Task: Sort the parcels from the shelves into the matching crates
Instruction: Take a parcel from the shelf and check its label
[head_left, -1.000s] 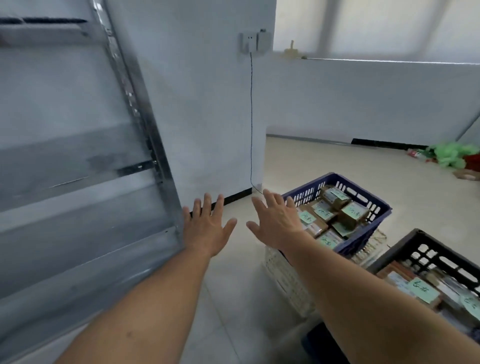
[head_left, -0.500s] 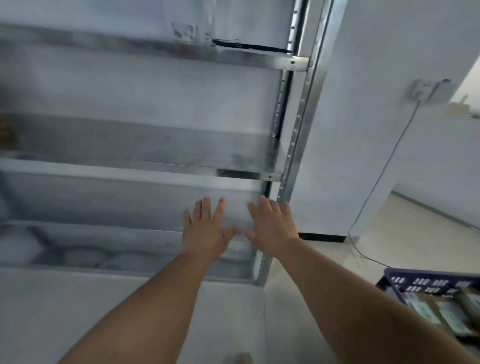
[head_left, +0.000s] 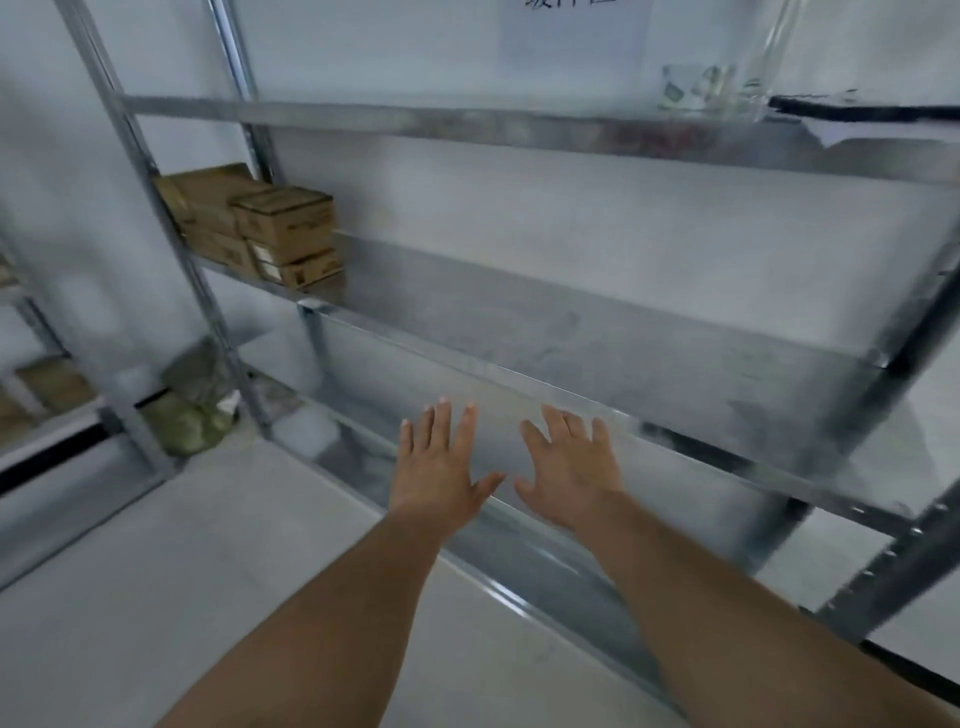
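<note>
We have both arms stretched out in front of the rack (head_left: 893, 551), palms down
Left hand (head_left: 439, 467) and right hand (head_left: 569, 465) are side by side, with the thumbs near each other but apart
The fingers (head_left: 441, 426) on both are straight and spread, holding and pinching nothing
Our fingertips sit just under the front lip of the middle shelf (head_left: 649, 332) in view; we cannot tell if they touch metal or hover short of it

The parcels (head_left: 275, 228) are a small stack of brown cardboard boxes at the far left end of the middle shelf, at 10 o'clock from our hands and well apart from them
The front ones are stacked one on another, with labels on the front faces too blurred to read

The top shelf (head_left: 467, 117) is at 12 o'clock. On it is a clear container (head_left: 698, 85) at 1 o'clock, contents too blurred to name
A white sheet (head_left: 574, 36) is on the wall above it, its print cut off by the frame edge

At 9 o'clock we see a second rack (head_left: 62, 421) with more brown boxes (head_left: 52, 384), also blurred
Between the two racks, greenish bags (head_left: 192, 415) sit on the floor (head_left: 156, 571) by the wall, at roughly 9 to 10 o'clock from our hands
</note>
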